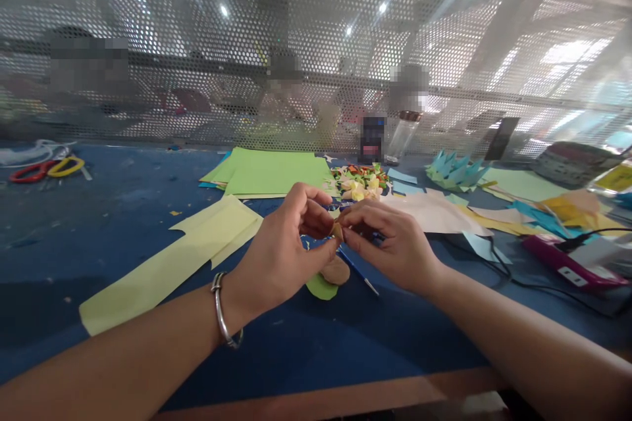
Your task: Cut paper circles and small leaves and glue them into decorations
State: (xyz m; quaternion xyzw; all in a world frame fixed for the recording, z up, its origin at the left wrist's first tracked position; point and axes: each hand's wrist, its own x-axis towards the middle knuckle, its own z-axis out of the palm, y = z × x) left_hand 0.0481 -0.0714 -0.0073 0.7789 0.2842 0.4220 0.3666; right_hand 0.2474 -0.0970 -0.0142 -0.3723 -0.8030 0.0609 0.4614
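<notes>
Between my two hands is a small tan paper piece (338, 231), pinched at its edges and raised above the table. My left hand (291, 237), with a silver bangle at the wrist, has thumb and fingers closed on its left side. From the other side, the fingertips of my right hand (385, 237) press on the same piece. Just below lie a brown paper disc (336, 271) and a green paper round (322, 287), overlapping. A thin blue pen-like stick (359, 271) slants down beside them, partly hidden by my right hand.
Yellow paper strips (172, 266) and a green paper stack (271, 172) lie left and ahead. Small cut pieces (363, 181) form a pile behind my hands. Scissors (34, 172) rest far left; a magenta power strip (567, 263) with cables is at right. Perforated metal panels (316, 33) stand behind.
</notes>
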